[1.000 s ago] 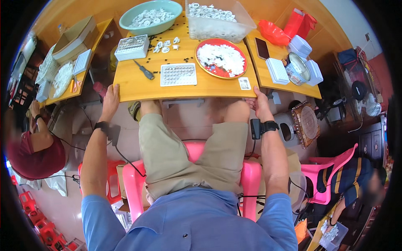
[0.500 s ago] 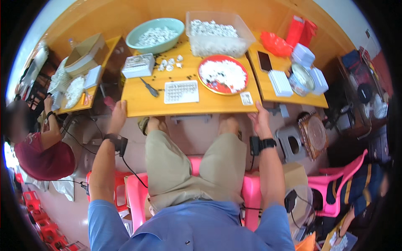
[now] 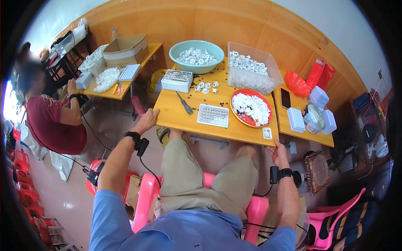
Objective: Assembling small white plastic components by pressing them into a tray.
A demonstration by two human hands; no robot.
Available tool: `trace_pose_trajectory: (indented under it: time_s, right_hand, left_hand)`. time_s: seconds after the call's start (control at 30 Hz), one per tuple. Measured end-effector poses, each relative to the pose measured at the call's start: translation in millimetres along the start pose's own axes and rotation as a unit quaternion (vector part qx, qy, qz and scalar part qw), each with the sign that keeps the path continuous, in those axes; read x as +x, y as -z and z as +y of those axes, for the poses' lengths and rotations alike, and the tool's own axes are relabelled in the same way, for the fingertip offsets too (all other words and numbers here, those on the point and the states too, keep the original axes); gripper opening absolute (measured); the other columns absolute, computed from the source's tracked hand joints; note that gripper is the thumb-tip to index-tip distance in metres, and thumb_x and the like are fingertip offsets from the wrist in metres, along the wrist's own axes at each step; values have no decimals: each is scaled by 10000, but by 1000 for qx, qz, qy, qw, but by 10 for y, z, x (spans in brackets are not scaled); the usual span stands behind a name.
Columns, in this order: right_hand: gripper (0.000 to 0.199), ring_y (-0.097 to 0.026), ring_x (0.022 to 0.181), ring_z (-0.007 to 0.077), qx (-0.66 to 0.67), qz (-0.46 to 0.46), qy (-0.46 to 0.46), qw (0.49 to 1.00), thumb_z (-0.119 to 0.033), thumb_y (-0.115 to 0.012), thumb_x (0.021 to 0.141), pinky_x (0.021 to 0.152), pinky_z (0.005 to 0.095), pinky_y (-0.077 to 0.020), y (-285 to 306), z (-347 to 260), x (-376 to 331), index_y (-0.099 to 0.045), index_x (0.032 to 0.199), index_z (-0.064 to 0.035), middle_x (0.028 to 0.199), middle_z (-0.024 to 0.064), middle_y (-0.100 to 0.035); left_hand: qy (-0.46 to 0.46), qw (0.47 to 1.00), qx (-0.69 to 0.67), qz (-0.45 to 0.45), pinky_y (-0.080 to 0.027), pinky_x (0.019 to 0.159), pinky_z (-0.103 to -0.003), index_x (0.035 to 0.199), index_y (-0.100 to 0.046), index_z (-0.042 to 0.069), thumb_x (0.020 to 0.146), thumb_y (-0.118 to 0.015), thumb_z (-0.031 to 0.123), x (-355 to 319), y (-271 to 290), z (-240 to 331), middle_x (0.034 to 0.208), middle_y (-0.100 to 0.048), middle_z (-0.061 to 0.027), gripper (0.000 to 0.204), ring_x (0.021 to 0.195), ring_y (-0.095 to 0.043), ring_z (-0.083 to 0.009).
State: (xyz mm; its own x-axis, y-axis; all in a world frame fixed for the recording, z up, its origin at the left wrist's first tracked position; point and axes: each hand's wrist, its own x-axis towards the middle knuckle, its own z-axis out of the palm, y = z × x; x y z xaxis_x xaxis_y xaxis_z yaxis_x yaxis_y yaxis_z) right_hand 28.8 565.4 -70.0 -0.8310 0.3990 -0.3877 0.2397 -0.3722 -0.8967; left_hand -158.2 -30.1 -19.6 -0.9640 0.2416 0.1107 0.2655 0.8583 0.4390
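My left hand is closed over the near left corner of a yellow wooden table. At the near right corner, my right hand grips the table's edge, its fingers partly hidden. Between the hands, a white tray with rows of small round parts lies near the front edge. Left of it rests a screwdriver with a dark handle. To its right, a red-rimmed plate holds a heap of small white pieces. A small printed card lies by the right corner.
A stack of white trays, a green basin and a clear bin stand behind, both containers filled with white parts. Beside them are a phone and a tin. A person in a dark red shirt sits at the left table.
The view has swung, so the table appears lower and farther right, and more of the left table shows. Both hands remain at the table's front corners.
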Motion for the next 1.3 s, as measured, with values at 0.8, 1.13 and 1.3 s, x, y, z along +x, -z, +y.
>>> trace_pose_trajectory:
  time_s: [0.8,1.13,1.3]
  right_hand:
    - [323,-675,945,166,-194,-161,-115,961,-317,-603,965,824,316,-513,284,-1149,-174,-618,1165,-63,1101,48,-686]
    - [306,-668,947,169,-156,-107,-87,978,-263,-536,1005,867,324,-519,-178,-1036,-67,-613,1148,-4,1073,75,-687]
    - [336,-670,1006,188,-156,-96,-74,980,-288,-534,1002,880,347,-549,-162,-975,-27,-572,1203,-21,1129,77,-676]
  left_hand:
    - [-51,970,6,-236,-471,628,-390,903,-671,-27,973,-548,387,746,1031,-64,748,-657,-131,438,692,-615,-237]
    - [13,979,-196,59,-475,501,-303,853,-673,-28,927,-570,288,1244,876,385,620,-624,-82,340,537,-605,-142]
    - [65,843,-511,153,-525,665,-276,949,-645,5,977,-565,276,1209,1128,355,751,-658,-47,284,678,-647,-146]
